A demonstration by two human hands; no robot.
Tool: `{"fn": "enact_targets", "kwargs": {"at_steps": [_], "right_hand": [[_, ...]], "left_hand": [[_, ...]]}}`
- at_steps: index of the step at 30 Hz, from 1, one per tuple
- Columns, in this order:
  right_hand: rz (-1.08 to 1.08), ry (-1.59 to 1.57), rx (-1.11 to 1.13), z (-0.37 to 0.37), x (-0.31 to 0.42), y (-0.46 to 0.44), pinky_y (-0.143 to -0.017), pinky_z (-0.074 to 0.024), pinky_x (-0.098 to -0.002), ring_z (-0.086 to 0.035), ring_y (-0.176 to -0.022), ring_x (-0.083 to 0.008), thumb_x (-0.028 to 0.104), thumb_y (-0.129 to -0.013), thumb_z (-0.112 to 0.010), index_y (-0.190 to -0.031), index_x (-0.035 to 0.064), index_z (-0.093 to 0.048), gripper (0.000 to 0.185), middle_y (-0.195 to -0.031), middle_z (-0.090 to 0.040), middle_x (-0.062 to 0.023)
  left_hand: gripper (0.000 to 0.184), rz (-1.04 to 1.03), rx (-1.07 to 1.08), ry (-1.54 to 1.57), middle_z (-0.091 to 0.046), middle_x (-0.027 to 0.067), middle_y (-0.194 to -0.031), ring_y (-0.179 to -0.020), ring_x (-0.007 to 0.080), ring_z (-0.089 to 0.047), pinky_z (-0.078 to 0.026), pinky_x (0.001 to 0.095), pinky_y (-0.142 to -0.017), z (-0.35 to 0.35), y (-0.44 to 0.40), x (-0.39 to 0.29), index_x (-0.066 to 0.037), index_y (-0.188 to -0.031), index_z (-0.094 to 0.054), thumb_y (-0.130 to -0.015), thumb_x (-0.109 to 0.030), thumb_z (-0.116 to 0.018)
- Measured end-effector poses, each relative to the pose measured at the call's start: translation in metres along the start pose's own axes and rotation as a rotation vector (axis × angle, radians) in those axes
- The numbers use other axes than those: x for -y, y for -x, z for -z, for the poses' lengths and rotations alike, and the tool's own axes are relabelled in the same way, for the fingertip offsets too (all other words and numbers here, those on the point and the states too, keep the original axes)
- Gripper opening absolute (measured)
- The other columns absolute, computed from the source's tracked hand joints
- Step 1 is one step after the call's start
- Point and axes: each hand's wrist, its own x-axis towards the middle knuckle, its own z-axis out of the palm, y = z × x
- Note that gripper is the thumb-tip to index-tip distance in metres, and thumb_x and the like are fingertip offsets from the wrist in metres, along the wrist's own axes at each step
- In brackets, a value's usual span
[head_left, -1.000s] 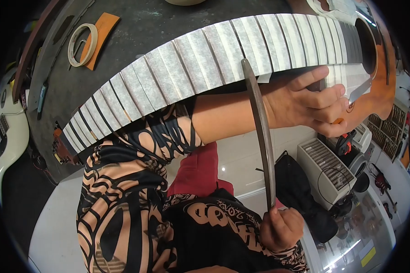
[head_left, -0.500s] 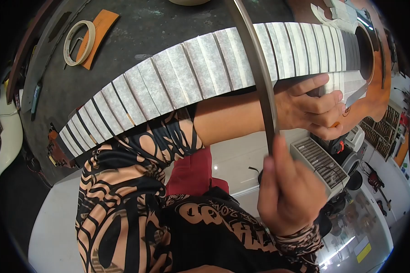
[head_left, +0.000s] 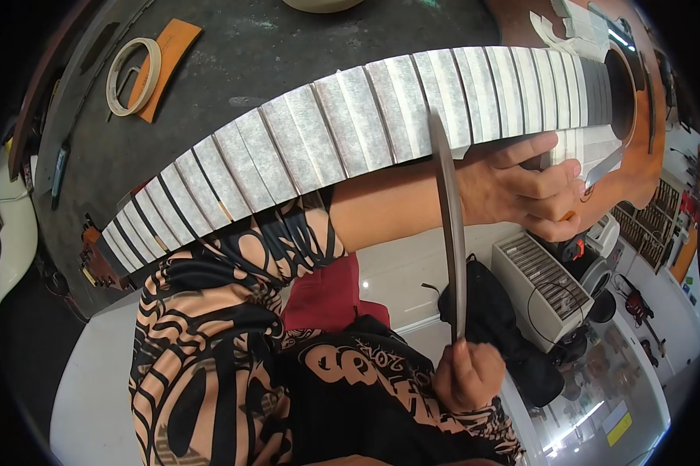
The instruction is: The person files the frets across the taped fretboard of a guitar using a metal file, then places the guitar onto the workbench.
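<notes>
A guitar lies across the bench, its neck (head_left: 311, 128) covered in strips of pale masking tape, with dark frets showing between them. The headstock (head_left: 97, 260) points to the lower left; the orange-brown body (head_left: 637, 167) with its sound hole is at right. My left hand (head_left: 525, 182) is closed with curled fingers at the neck's near edge by the body, my forearm running below the neck. In my right hand (head_left: 470, 375), drawn in by my torso, is the end of a long metal file (head_left: 452, 233). The file's far tip rests over the taped fretboard; exact contact cannot be made out.
A masking tape roll (head_left: 132, 78) and an orange curved piece (head_left: 167, 66) lie on the dark bench (head_left: 264, 46). A pen-like tool (head_left: 59, 179) is at left. Below right stand a white slotted box (head_left: 540, 272) and a glass-topped case (head_left: 614, 396).
My right hand has pulled the file back toward my torso, so its tip has slid from beyond the neck's far edge to over the fretboard. My left hand stays nearly in place.
</notes>
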Motion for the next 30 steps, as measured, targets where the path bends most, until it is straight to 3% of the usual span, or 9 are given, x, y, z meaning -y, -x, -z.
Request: {"fn": "enact_targets", "kwargs": {"at_steps": [7, 8, 14, 17, 22, 24, 25, 28, 30], "right_hand": [[-0.046, -0.008, 0.036, -0.001, 0.019, -0.144, -0.042, -0.0383, -0.0289, -0.045, -0.044, -0.0160, -0.006, -0.066, -0.070, -0.115, 0.0001, -0.067, 0.050, -0.058, -0.048, -0.0024], [-0.071, 0.000, 0.063, 0.000, 0.019, -0.147, -0.046, -0.0414, -0.0292, -0.049, -0.046, -0.0179, -0.007, -0.071, -0.068, -0.116, 0.0001, -0.066, 0.046, -0.061, -0.054, -0.0061], [0.037, -0.045, 0.009, -0.013, -0.005, -0.051, -0.044, -0.0369, -0.0294, -0.051, -0.048, -0.0187, -0.009, -0.064, -0.070, -0.114, -0.0033, -0.063, 0.051, -0.067, -0.059, -0.0064], [0.032, -0.040, -0.050, -0.022, -0.009, -0.007, -0.044, -0.0346, -0.0302, -0.048, -0.048, -0.0192, -0.009, -0.066, -0.070, -0.119, 0.0011, -0.061, 0.055, -0.067, -0.059, -0.0065], [0.002, -0.013, -0.025, -0.021, -0.005, -0.003, -0.045, -0.0339, -0.0303, -0.046, -0.048, -0.0190, -0.009, -0.067, -0.069, -0.122, 0.0034, -0.060, 0.058, -0.067, -0.058, -0.0060], [-0.001, 0.004, -0.028, -0.015, 0.003, -0.029, -0.043, -0.0342, -0.0308, -0.045, -0.047, -0.0187, -0.007, -0.067, -0.070, -0.122, 0.0016, -0.061, 0.056, -0.065, -0.057, -0.0054], [-0.033, 0.015, -0.038, -0.010, 0.012, -0.055, -0.046, -0.0420, -0.0294, -0.047, -0.044, -0.0210, -0.014, -0.068, -0.065, -0.114, -0.0021, -0.066, 0.047, -0.058, -0.052, -0.0100], [-0.033, 0.077, 0.078, -0.004, 0.023, -0.133, -0.047, -0.0414, -0.0248, -0.052, -0.048, -0.0142, -0.010, -0.076, -0.068, -0.119, -0.0017, -0.065, 0.044, -0.062, -0.058, -0.0106], [0.069, 0.052, -0.008, -0.015, 0.017, -0.167, -0.048, -0.0404, -0.0227, -0.052, -0.051, -0.0086, -0.008, -0.081, -0.067, -0.121, -0.0019, -0.064, 0.041, -0.063, -0.061, -0.0069]], "left_hand": [[0.047, -0.030, 0.008, -0.012, -0.042, -0.0073, -0.124, -0.129, 0.0130, -0.035, -0.022, 0.0528, -0.116, 0.003, -0.002, 0.007, -0.035, -0.125, -0.033, -0.087, -0.036, -0.059], [0.048, -0.032, -0.009, -0.007, -0.042, -0.0073, -0.124, -0.129, 0.0129, -0.035, -0.022, 0.0526, -0.116, 0.001, -0.002, 0.007, -0.035, -0.125, -0.033, -0.086, -0.035, -0.060], [0.049, 0.032, -0.042, 0.019, -0.042, -0.0075, -0.123, -0.129, 0.0123, -0.036, -0.025, 0.0511, -0.114, -0.003, 0.001, 0.001, -0.035, -0.125, -0.032, -0.085, -0.033, -0.061], [0.047, 0.015, -0.031, 0.009, -0.042, -0.0079, -0.122, -0.128, 0.0121, -0.036, -0.026, 0.0505, -0.114, 0.000, 0.001, 0.006, -0.034, -0.124, -0.033, -0.085, -0.033, -0.061], [0.042, 0.003, -0.032, 0.022, -0.043, -0.0081, -0.121, -0.127, 0.0126, -0.038, -0.027, 0.0507, -0.113, 0.000, -0.002, 0.004, -0.033, -0.119, -0.036, -0.085, -0.033, -0.061], [0.041, 0.022, -0.058, 0.054, -0.043, -0.0071, -0.120, -0.126, 0.0135, -0.039, -0.028, 0.0513, -0.112, -0.002, -0.001, 0.003, -0.033, -0.117, -0.037, -0.085, -0.034, -0.061], [0.043, 0.027, -0.083, 0.049, -0.044, -0.0067, -0.121, -0.126, 0.0139, -0.039, -0.029, 0.0513, -0.111, -0.004, 0.000, 0.002, -0.034, -0.119, -0.036, -0.084, -0.034, -0.061], [0.048, -0.031, -0.068, 0.037, -0.044, -0.0048, -0.126, -0.127, 0.0160, -0.039, -0.026, 0.0529, -0.111, 0.014, -0.002, 0.018, -0.034, -0.126, -0.038, -0.084, -0.035, -0.060], [0.047, 0.041, 0.154, 0.380, -0.043, -0.0029, -0.130, -0.129, 0.0179, -0.038, -0.022, 0.0544, -0.113, 0.036, -0.007, 0.018, -0.032, -0.127, -0.040, -0.084, -0.034, -0.058]]}}
